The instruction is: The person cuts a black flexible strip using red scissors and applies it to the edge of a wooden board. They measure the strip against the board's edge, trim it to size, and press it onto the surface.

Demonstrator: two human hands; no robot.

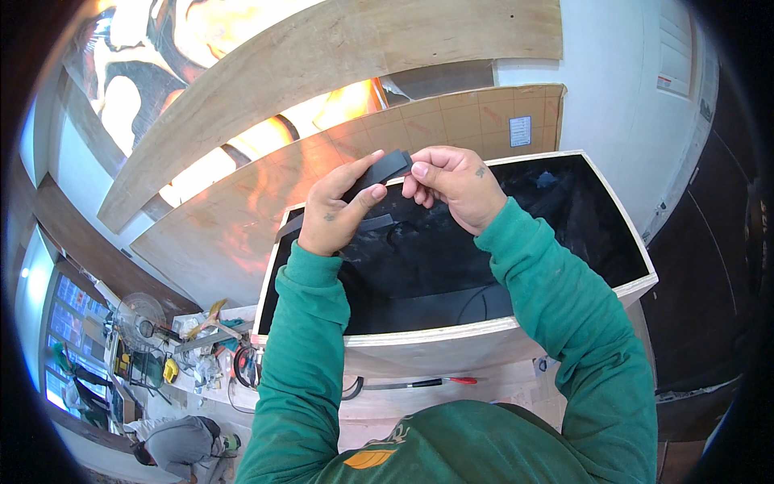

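A dark grey, flat rectangular block is held up over the far edge of a plywood box. My left hand grips it from the left, with the thumb on its near side. The thumb and fingers of my right hand pinch its right end, where a thin edge sticks out. The plywood box is open at the top and black inside, with pale scuffs. Behind my left hand, a dark narrow strip reaches over the box interior. Whether it joins the block is hidden by my hand.
A brown-papered panel and a curved plywood board stand beyond the box. Nearer me lies a long tool with a red tip. Tools and a fan crowd the left. A person in grey bends low at the lower left.
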